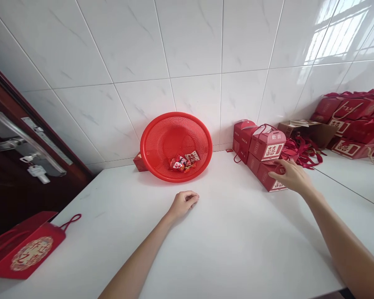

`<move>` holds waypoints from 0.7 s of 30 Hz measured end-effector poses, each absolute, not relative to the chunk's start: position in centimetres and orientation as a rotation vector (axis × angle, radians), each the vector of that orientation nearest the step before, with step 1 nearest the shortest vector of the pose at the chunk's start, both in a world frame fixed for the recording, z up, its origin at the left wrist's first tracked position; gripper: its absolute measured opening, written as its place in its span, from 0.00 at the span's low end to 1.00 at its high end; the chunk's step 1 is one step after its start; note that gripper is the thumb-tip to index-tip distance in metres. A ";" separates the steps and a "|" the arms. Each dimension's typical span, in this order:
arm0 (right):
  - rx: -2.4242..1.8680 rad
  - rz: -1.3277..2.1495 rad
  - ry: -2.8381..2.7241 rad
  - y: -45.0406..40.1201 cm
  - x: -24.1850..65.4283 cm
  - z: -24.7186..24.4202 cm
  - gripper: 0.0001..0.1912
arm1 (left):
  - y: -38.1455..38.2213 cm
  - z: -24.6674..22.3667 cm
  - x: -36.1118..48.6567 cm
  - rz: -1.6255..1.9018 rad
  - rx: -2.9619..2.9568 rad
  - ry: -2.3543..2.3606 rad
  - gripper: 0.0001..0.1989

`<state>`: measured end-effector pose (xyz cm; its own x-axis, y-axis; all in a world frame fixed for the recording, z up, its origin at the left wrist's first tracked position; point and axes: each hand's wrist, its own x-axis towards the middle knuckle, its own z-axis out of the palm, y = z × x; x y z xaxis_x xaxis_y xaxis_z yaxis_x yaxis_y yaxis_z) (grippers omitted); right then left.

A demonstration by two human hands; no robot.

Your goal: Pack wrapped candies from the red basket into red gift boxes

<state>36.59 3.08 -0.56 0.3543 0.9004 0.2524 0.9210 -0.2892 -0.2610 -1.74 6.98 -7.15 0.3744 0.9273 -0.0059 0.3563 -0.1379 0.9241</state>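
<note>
My left hand [183,203] rests on the white tabletop in front of the red basket, its fingers loosely curled and nothing visible in them. At the right, my right hand [291,175] has its thumb and fingers around the top of a lower red gift box [264,174] in a small stack. Its palm hides part of that box. Directly above sits another red gift box [268,144], with a white double-happiness panel and a cord handle. The red plastic basket [176,118] leans tilted against the wall, holding several wrapped sweets [179,163] and a small patterned packet [192,157].
More red boxes [350,128] are piled at the far right, beside an open cardboard carton [324,135] and red ribbons [305,153]. A red bag-like box [31,253] lies at the near left. Behind it is a dark door [6,178] with keys in its lock.
</note>
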 end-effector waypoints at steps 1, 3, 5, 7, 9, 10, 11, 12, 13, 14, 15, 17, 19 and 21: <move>-2.269 -0.069 -1.602 3.1 36.5 -0.6 0.32 | 7.0 -7.1 -1.7 0.758 1.692 1.150 0.18; -2.307 -0.042 -1.590 3.1 36.2 -0.5 0.33 | 6.9 -7.1 -1.7 0.755 1.689 1.153 0.17; -2.340 -0.027 -1.574 3.1 35.9 -0.3 0.34 | 6.9 -7.1 -1.7 0.758 1.687 1.148 0.16; -2.331 -0.011 -1.569 3.0 35.7 -0.3 0.34 | 6.9 -7.2 -1.7 0.769 1.688 1.135 0.16; -2.295 -0.014 -1.543 2.8 35.6 -0.4 0.36 | 7.0 -7.3 -1.7 0.781 1.685 1.125 0.16; -2.274 -0.026 -1.530 2.7 35.5 -0.5 0.38 | 7.0 -7.4 -1.6 0.785 1.680 1.125 0.16; -2.251 -0.050 -1.517 2.5 35.4 -0.6 0.41 | 7.0 -7.4 -1.6 0.787 1.673 1.129 0.16; -2.223 -0.084 -1.510 2.4 35.3 -0.7 0.44 | 7.0 -7.5 -1.5 0.789 1.664 1.135 0.15; -2.191 -0.121 -1.505 2.2 35.1 -0.8 0.46 | 6.9 -7.6 -1.5 0.791 1.653 1.142 0.15; -2.152 -0.155 -1.502 2.1 34.8 -0.8 0.47 | 6.9 -7.6 -1.4 0.792 1.641 1.149 0.15; -2.108 -0.181 -1.494 2.1 34.4 -0.9 0.47 | 6.9 -7.6 -1.4 0.792 1.629 1.157 0.14; -1.998 -0.222 -1.471 1.9 33.3 -0.8 0.42 | 6.8 -7.6 -1.3 0.779 1.602 1.171 0.14; -1.833 -0.279 -1.491 1.6 31.9 -0.8 0.33 | 6.9 -7.3 -1.3 0.740 1.575 1.180 0.13; -1.640 -0.355 -1.549 1.2 30.4 -0.8 0.23 | 7.3 -6.7 -1.5 0.661 1.550 1.171 0.12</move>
